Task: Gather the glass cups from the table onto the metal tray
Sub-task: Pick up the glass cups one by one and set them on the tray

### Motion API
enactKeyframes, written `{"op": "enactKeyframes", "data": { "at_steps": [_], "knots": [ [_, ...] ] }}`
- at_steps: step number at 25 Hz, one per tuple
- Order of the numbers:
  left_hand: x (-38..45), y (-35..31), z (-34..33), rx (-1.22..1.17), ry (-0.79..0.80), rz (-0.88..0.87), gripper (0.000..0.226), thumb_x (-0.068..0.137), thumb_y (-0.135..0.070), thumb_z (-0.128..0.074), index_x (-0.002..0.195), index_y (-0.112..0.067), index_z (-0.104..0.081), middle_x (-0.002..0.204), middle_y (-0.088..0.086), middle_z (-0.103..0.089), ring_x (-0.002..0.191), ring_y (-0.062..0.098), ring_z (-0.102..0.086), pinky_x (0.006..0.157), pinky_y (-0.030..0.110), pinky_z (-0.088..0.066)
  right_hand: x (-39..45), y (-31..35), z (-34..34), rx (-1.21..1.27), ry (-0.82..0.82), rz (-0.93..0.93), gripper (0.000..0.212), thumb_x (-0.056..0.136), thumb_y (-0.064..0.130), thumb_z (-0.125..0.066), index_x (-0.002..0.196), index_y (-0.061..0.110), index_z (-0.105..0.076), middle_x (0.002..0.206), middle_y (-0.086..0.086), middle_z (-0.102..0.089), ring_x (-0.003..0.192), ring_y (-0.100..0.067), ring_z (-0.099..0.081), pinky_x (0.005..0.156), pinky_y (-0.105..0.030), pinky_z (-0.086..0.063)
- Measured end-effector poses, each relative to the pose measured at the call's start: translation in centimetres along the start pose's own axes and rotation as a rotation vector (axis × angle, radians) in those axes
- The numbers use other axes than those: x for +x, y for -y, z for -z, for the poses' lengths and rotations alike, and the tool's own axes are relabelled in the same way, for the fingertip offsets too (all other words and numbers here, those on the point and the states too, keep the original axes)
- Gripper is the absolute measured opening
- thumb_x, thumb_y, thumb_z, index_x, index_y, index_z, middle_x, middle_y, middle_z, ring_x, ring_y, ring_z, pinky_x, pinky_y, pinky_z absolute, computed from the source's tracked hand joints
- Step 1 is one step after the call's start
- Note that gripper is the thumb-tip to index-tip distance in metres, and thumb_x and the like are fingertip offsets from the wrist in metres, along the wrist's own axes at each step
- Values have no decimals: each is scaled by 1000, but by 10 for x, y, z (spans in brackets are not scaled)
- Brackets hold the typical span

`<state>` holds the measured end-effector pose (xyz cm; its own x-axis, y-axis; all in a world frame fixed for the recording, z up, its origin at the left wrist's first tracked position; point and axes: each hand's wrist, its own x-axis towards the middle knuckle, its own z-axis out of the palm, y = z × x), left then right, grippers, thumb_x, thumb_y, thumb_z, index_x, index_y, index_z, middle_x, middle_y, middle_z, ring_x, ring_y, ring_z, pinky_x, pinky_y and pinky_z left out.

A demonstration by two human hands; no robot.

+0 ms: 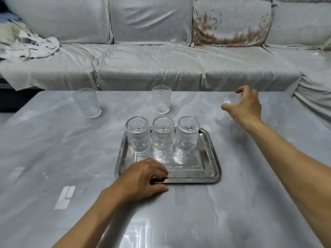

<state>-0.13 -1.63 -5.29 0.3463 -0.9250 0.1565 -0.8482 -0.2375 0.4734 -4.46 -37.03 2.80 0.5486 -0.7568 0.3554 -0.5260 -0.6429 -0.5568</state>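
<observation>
Grey marbled tabletop [53, 149], glossy, with a sheet-covered sofa [152, 59] along its far edge; crumpled cloth [26, 45] on the sofa's left end.

Metal tray [213, 169] sits at mid-tabletop, nearer the front edge. Three ribbed glass cups in a row along the tray's far edge, mouths down: left cup [138, 136], middle cup [163, 137], right cup [187, 136]. Near half of the tray bare.

Two more cups off the tray, toward the far edge: one at the far left [87, 102], one at the far centre [161, 100], just beyond the tray.

Left hand [143, 178] rests on the tray's near-left corner, fingers [159, 171] curled together over the rim, thumb on the tabletop just outside it.

Right hand [245, 104] out toward the far-right part of the tabletop, fingers clamped on a sixth cup [231, 100], tilted. Blurred; whether it touches the tabletop I cannot tell.
</observation>
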Motion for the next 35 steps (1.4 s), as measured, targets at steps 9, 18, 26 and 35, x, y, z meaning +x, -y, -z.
{"op": "enactKeyframes", "data": {
  "at_steps": [9,18,26,35],
  "knots": [
    [-37,29,51,-101,-432,812,12,84,-31,-62,94,-29,-68,79,-11,-69,79,16,-65,71,31,-50,-149,121,50,472,160,350,44,61,38,-78,101,30,-61,105,7,-62,87,-11,-61,72,-34,-53],
    [-37,55,37,-461,-377,1020,14,74,-7,-67,85,-12,-74,75,8,-71,63,24,-61,73,37,-57,-197,145,-42,255,511,440,42,66,30,-81,105,21,-66,116,1,-60,100,-17,-59,83,-27,-44],
    [-35,55,36,-460,-356,1022,11,75,-10,-71,86,-13,-71,83,10,-73,78,31,-71,76,44,-61,-201,150,-53,247,523,533,42,67,36,-81,104,23,-65,115,2,-61,103,-16,-59,86,-30,-46],
    [-32,40,45,-251,-437,996,20,82,-18,-63,100,-17,-73,102,6,-74,94,27,-68,84,34,-54,-199,149,-47,296,483,542,44,76,54,-71,106,22,-62,113,5,-58,99,-12,-57,81,-33,-49]
  ]
}}
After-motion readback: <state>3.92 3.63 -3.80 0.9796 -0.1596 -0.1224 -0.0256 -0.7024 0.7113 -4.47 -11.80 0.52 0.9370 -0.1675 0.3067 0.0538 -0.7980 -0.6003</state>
